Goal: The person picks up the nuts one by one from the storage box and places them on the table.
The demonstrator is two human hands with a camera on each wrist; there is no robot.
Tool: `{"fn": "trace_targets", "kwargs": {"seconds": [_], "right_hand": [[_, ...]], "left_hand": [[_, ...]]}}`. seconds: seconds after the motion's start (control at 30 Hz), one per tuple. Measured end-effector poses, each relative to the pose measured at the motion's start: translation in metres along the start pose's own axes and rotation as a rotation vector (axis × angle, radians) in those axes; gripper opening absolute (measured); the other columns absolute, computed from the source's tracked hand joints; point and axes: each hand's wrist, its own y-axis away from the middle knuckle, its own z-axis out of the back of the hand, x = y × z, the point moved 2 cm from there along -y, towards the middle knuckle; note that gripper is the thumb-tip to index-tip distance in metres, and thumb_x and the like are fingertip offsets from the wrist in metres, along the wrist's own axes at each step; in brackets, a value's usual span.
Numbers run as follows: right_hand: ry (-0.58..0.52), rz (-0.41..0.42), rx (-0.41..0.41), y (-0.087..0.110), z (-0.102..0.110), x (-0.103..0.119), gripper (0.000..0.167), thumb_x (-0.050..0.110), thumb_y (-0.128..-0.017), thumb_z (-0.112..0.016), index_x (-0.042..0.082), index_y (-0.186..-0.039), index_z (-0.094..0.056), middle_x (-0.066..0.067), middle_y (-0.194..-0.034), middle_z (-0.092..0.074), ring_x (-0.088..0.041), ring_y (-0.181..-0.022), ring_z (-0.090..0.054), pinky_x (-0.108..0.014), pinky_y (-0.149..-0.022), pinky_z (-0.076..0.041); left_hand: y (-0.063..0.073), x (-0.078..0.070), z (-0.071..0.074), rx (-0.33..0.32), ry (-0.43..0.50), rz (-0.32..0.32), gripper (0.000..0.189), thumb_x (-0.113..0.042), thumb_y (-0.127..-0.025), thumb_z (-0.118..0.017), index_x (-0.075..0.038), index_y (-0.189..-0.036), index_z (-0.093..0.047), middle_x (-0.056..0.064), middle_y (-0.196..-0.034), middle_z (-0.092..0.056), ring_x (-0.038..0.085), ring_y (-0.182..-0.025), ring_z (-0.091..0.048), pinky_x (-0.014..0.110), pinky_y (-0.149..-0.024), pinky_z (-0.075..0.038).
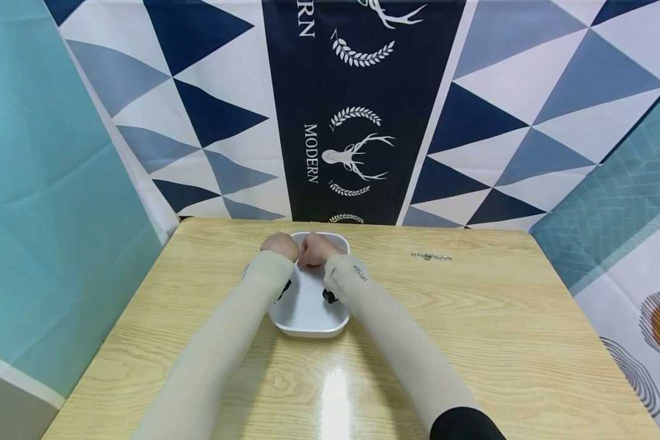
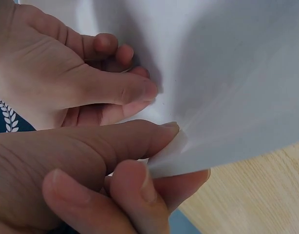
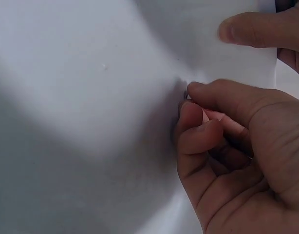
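Observation:
A white rectangular tub (image 1: 310, 318) with rounded corners stands on the table, both forearms reaching over it. At its far left side my left hand (image 1: 280, 245) grips the wall, thumb inside and fingers outside, as the left wrist view shows. My right hand (image 1: 317, 249) is inside the tub with its fingers curled in. In the right wrist view its thumb and index fingertips pinch close to the tub's inner surface, where a tiny dark sliver (image 3: 186, 95) shows between them. The fingers hide most of that sliver, and I cannot tell what it is.
On the wooden table (image 1: 473, 318), right of the tub, lies a thin silvery chain-like piece resembling a bracelet (image 1: 431, 256). A patterned cloth (image 1: 363, 122) hangs behind the far edge. Dark straps with small devices circle both wrists over pale sleeves.

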Motion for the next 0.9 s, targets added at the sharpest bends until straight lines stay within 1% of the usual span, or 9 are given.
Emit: {"fn": "trace_targets", "kwargs": {"seconds": [0.13, 0.27, 0.37, 0.53, 0.63, 0.77, 0.9], "right_hand": [[-0.004, -0.011, -0.003, 0.000, -0.001, 0.001, 0.016, -0.003, -0.084, -0.074, 0.007, -0.073, -0.068, 0.000, -0.063, -0.061, -0.011, -0.056, -0.054, -0.021, -0.049, -0.045], [0.009, -0.018, -0.008, 0.002, -0.001, 0.003, 0.021, -0.004, -0.085, -0.071, 0.008, -0.069, -0.066, -0.001, -0.061, -0.060, -0.012, -0.055, -0.053, -0.022, -0.049, -0.044], [0.029, -0.022, -0.004, 0.003, 0.000, 0.004, 0.024, -0.004, -0.086, -0.070, 0.010, -0.067, -0.064, -0.001, -0.060, -0.060, -0.012, -0.054, -0.053, -0.022, -0.049, -0.044], [0.063, -0.023, -0.004, 0.006, 0.002, 0.003, 0.029, -0.003, -0.086, -0.067, 0.011, -0.061, -0.059, 0.000, -0.056, -0.056, -0.012, -0.052, -0.051, -0.023, -0.049, -0.042], [0.084, -0.013, -0.015, 0.007, 0.005, 0.001, 0.032, 0.000, -0.085, -0.068, 0.013, -0.058, -0.057, 0.001, -0.054, -0.054, -0.012, -0.051, -0.050, -0.023, -0.049, -0.041], [0.090, -0.020, -0.023, 0.010, 0.012, 0.001, 0.029, 0.006, -0.088, -0.072, 0.012, -0.062, -0.060, 0.000, -0.057, -0.057, -0.013, -0.053, -0.052, -0.024, -0.051, -0.044], [0.096, -0.027, -0.022, 0.015, 0.020, 0.003, 0.021, 0.010, -0.090, -0.072, 0.010, -0.070, -0.067, 0.000, -0.060, -0.061, -0.012, -0.055, -0.056, -0.023, -0.053, -0.047]], "left_hand": [[0.000, 0.000, 0.000, 0.005, -0.005, -0.014, 0.036, -0.014, -0.107, -0.047, 0.000, -0.135, -0.064, 0.015, -0.131, -0.064, 0.018, -0.092, -0.060, 0.031, -0.083, -0.061], [0.002, 0.001, 0.000, -0.004, -0.010, -0.019, 0.034, -0.014, -0.106, -0.049, 0.000, -0.131, -0.066, 0.015, -0.125, -0.066, 0.017, -0.087, -0.059, 0.030, -0.080, -0.061], [0.002, 0.000, -0.001, -0.010, -0.008, -0.010, 0.032, -0.014, -0.106, -0.049, 0.000, -0.129, -0.068, 0.014, -0.123, -0.068, 0.016, -0.087, -0.060, 0.031, -0.081, -0.062], [-0.001, -0.001, -0.002, -0.022, -0.013, 0.003, 0.033, -0.013, -0.105, -0.049, 0.001, -0.130, -0.066, 0.014, -0.127, -0.066, 0.017, -0.093, -0.063, 0.033, -0.086, -0.062], [-0.002, -0.001, -0.002, -0.021, -0.016, -0.006, 0.036, -0.013, -0.106, -0.048, 0.001, -0.134, -0.064, 0.015, -0.135, -0.063, 0.019, -0.099, -0.065, 0.034, -0.089, -0.061], [-0.004, -0.001, -0.003, -0.018, -0.017, -0.009, 0.038, -0.014, -0.106, -0.047, 0.001, -0.138, -0.061, 0.014, -0.141, -0.061, 0.019, -0.102, -0.065, 0.033, -0.088, -0.061], [-0.004, 0.000, -0.003, -0.011, -0.019, 0.004, 0.039, -0.015, -0.106, -0.047, 0.001, -0.139, -0.060, 0.014, -0.136, -0.063, 0.018, -0.098, -0.065, 0.031, -0.086, -0.061]]}}
